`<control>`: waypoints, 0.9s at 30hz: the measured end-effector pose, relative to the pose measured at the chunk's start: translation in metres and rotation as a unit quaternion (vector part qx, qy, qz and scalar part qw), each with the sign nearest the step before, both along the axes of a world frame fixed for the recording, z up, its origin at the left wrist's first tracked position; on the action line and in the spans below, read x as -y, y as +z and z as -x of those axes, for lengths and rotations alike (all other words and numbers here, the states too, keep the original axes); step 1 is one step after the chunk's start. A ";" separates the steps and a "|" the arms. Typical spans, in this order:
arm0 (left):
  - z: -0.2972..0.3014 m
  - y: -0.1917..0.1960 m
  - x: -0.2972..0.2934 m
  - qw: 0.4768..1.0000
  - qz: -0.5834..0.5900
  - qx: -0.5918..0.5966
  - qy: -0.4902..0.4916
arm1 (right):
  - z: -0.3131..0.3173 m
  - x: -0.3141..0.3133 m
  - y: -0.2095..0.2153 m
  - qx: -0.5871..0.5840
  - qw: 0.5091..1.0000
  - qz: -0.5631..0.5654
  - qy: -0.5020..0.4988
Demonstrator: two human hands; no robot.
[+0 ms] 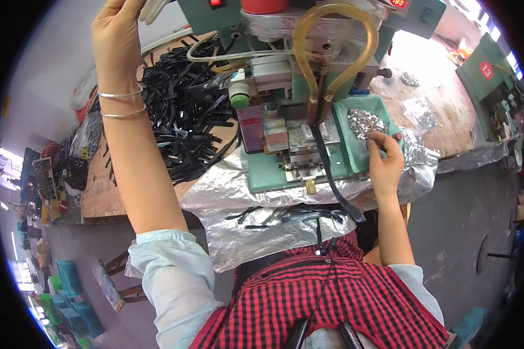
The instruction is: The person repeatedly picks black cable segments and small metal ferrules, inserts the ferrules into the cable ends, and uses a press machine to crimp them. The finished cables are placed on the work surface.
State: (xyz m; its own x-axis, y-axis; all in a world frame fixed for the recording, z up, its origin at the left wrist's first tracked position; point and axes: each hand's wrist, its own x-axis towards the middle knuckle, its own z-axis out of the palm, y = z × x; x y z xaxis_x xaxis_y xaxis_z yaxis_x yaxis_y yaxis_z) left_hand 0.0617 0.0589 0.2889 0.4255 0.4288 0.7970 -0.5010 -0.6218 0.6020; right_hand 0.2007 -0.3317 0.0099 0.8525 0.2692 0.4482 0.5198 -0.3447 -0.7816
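Head view: right hand (384, 157) pinching at small silvery metal pieces (365, 122) heaped in the green tray (346, 148), fingertips narrowed on one or two. Long black strap (330, 168) lying just left of that hand, long axis running toward the body. Left hand (115, 35) raised, wrapped around a white lever handle (152, 9).

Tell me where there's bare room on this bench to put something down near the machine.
Bare wood shows on the bench right of the green tray, past the foil scraps. Foil sheeting at the front edge is mostly open, a few black strips aside. Crowded: the black strip pile left of the machine, and the tray where the right hand picks.
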 end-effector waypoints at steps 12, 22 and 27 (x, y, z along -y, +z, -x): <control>0.044 -0.259 0.033 0.765 -0.346 -0.471 0.271 | 0.024 -0.004 0.043 0.029 0.995 -0.075 0.056; 0.057 -0.256 0.031 0.796 -0.127 -0.534 0.253 | 0.044 -0.084 0.067 -0.105 0.936 -0.279 0.185; 0.065 -0.219 0.064 0.960 0.156 -0.185 0.142 | 0.052 -0.087 0.068 -0.184 0.899 -0.332 0.220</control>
State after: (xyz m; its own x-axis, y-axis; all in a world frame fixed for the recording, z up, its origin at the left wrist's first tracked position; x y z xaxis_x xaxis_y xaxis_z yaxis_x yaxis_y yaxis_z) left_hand -0.0032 -0.0047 0.0695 0.4854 0.7627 0.4274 -0.0534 -0.4621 0.8852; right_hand 0.1491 -0.2445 0.0779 0.8522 0.3940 0.3443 0.1562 0.4365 -0.8861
